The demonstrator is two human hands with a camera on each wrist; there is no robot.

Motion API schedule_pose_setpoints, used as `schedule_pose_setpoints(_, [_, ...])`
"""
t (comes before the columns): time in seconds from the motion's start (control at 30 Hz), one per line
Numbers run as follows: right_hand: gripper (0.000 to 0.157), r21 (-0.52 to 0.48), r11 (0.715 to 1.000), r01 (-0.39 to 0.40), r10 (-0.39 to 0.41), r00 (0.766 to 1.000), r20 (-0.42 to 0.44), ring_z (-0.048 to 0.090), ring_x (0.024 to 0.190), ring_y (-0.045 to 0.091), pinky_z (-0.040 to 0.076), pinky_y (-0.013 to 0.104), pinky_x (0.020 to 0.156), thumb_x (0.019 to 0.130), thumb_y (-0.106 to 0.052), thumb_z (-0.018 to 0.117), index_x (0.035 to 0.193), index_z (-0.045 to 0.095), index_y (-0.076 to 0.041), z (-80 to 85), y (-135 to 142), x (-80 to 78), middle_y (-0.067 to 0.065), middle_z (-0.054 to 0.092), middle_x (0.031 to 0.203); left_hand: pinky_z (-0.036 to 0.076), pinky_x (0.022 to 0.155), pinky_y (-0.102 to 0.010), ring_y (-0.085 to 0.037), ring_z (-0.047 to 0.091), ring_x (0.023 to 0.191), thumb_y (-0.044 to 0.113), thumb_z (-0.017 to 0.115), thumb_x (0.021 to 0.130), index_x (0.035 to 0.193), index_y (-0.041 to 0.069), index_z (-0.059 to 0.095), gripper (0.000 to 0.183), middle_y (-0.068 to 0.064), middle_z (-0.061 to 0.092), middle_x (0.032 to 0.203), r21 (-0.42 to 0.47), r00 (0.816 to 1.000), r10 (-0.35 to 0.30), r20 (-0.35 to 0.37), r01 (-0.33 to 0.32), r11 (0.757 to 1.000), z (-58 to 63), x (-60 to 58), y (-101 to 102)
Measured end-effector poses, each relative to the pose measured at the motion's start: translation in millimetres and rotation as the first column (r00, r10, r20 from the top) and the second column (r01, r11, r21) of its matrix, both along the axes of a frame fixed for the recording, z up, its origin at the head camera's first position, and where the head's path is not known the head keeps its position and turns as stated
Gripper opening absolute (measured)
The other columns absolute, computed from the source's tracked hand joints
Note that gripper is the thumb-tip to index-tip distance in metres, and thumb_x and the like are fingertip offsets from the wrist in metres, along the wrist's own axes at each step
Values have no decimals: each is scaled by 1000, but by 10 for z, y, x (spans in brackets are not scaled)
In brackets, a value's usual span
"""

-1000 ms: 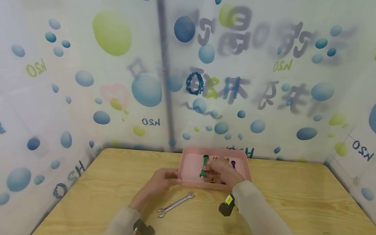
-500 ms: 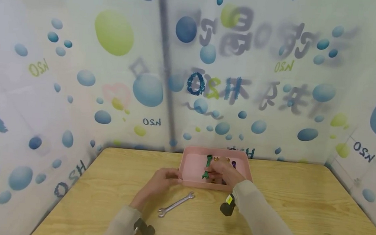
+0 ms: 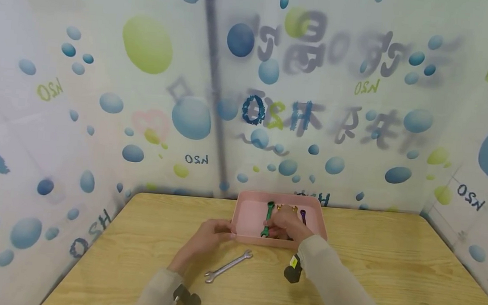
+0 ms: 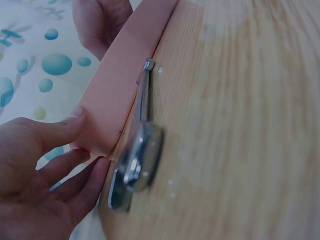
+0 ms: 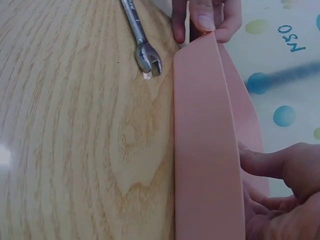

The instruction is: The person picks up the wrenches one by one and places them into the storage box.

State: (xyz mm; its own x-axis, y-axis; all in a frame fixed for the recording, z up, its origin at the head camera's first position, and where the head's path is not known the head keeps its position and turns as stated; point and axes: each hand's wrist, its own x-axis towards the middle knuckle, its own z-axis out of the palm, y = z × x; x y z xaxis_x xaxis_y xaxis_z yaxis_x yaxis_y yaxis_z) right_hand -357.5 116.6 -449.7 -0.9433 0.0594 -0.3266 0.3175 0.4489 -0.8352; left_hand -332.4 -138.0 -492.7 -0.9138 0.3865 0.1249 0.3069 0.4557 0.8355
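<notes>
A pink tray stands at the far side of the table. My left hand holds its front left corner; in the left wrist view the thumb lies against the wall and the fingers are at the corner. Inside the tray, my right hand pinches a green double-ended wrench lying lengthwise. Gold wrench ends and a purple wrench show past that hand, which partly hides them. In the right wrist view the tray wall covers the right fingertips.
A silver open-end wrench lies diagonally on the wooden table, in front of the tray and near the left forearm. A patterned wall covering rises right behind the table's far edge.
The green wrench has shifted slightly right in the tray, and its near end has come closer to the front wall, with my right hand moving along. My left hand stays at the corner.
</notes>
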Motion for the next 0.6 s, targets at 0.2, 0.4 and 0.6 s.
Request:
schedule_pose_setpoints(0.2, [16,72,997,19,-18,1000,-17,68,51,16,58,27,54,88,-5,80,83,66,2,-37,-57,-18,10,67,66,51,95,-30,-16,65,106,12,73,95,100,12,76,6,-3,76,109,-8,1000,6,-3,-6,1000,6,3,3])
schedule_pose_setpoints(0.4, [16,118,993,2,0,1000,-11,65,48,15,57,27,52,88,-7,81,83,68,1,-15,-93,-6,9,66,62,50,93,-29,-15,63,104,12,73,96,99,13,76,5,-2,75,108,-2,1000,19,6,-19,1000,18,7,11])
schedule_pose_setpoints(0.6, [18,174,985,-14,16,1000,-12,64,48,14,55,25,50,88,-8,82,87,65,0,-12,-111,20,7,66,61,50,96,-31,-16,64,107,13,73,96,100,12,76,6,-3,75,110,-12,1000,17,2,-17,1000,17,4,6])
